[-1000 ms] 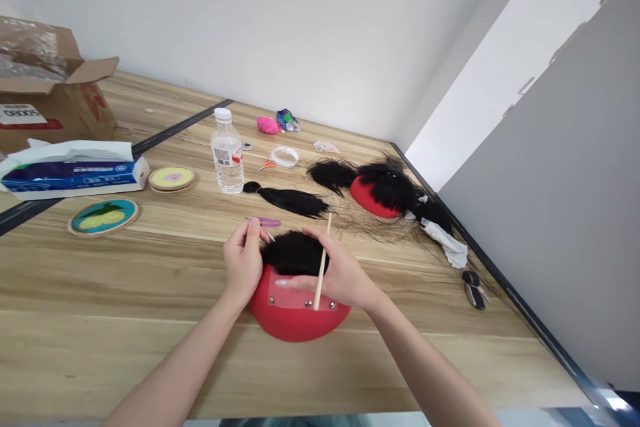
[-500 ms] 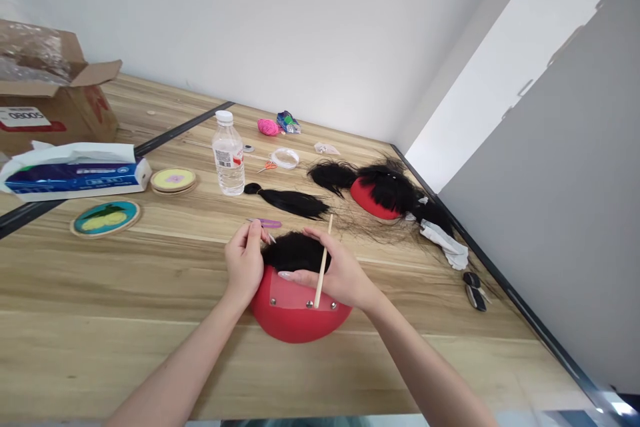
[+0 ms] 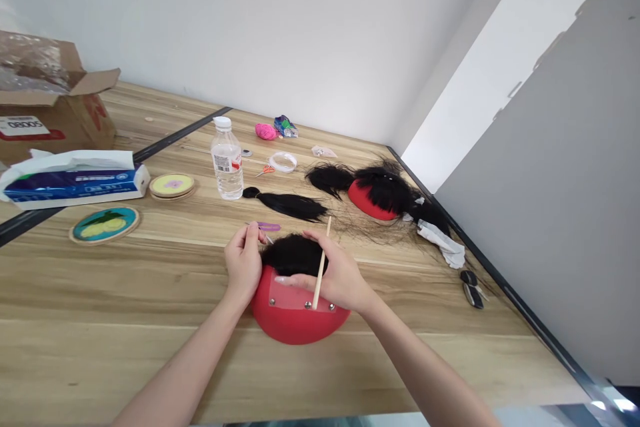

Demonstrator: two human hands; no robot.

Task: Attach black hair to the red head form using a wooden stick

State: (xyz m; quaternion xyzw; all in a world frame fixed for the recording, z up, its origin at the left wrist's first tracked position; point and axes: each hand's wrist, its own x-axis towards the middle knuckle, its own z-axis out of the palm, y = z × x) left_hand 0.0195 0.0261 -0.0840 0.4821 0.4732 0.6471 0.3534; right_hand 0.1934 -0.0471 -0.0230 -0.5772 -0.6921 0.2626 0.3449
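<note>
In front of me a red dome-shaped block (image 3: 300,328) rests on the table, with a translucent strip fixed by metal pins on its near side. A patch of black hair (image 3: 293,255) covers its top. At the hair's left edge, my left hand (image 3: 244,260) is pinched closed; whatever lies between its fingertips is too small to make out. My right hand (image 3: 343,273) lies over the right of the dome, thumb and index finger around the hair. A thin wooden stick (image 3: 320,273) slants upright, held in that hand. Behind the left fingers is a purple clip (image 3: 270,227).
A bound hank of black hair (image 3: 293,205) and a water bottle (image 3: 227,160) stand beyond my hands. Farther right sits another red dome with hair (image 3: 370,203). Embroidery hoops (image 3: 105,225), a tissue pack (image 3: 75,180) and a cardboard box (image 3: 83,117) are left; keys (image 3: 471,290) lie right.
The view has shifted slightly. Both hands keep nearly the same place at the dome, with the left fingers and right thumb moving only a little.
</note>
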